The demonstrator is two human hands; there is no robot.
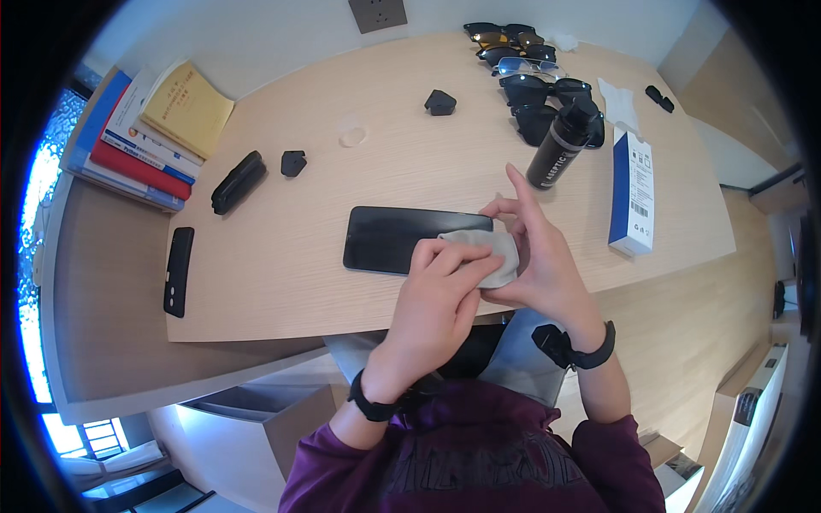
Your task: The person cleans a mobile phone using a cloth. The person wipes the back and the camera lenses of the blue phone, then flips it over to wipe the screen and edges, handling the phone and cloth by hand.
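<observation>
- Nearest, at 6 o'clock: purple top (479,453); a black wristband (373,402) circles each wrist. Clock positions are read about the phone (380,239), with 12 o'clock toward the wall (295,34).
- Left hand (438,299), at 5 o'clock: fingers together, clamped over the grey cloth (506,267) and pressing it down.
- Grey cloth, at 3 o'clock: bunched, overlapping the right end of the phone.
- Right hand (543,256), at 3 o'clock: forefinger raised apart; a bent finger at the phone's upper right corner, the thumb along the cloth's lower edge. The cloth hides whether this grip closes on the phone.
- Phone, centre: dark screen upward, lying lengthwise from 9 to 3 o'clock over the desk (274,282), near its front edge.
- At 9 o'clock: flat black strip (178,272).
- Near 3 o'clock: blue-and-white box (634,201).
- Toward 10 o'clock: black oblong case (239,182), small black block (293,163) and, beyond, stacked books (150,167).
- At 2 o'clock: black bottle (558,154), upright.
- At 11 o'clock: clear disc (352,137).
- At 12 o'clock: second black block (440,103).
- At 1 o'clock: row of glasses (528,89).
- Farthest, at 12 o'clock: dark socket plate (377,14) on the wall.
</observation>
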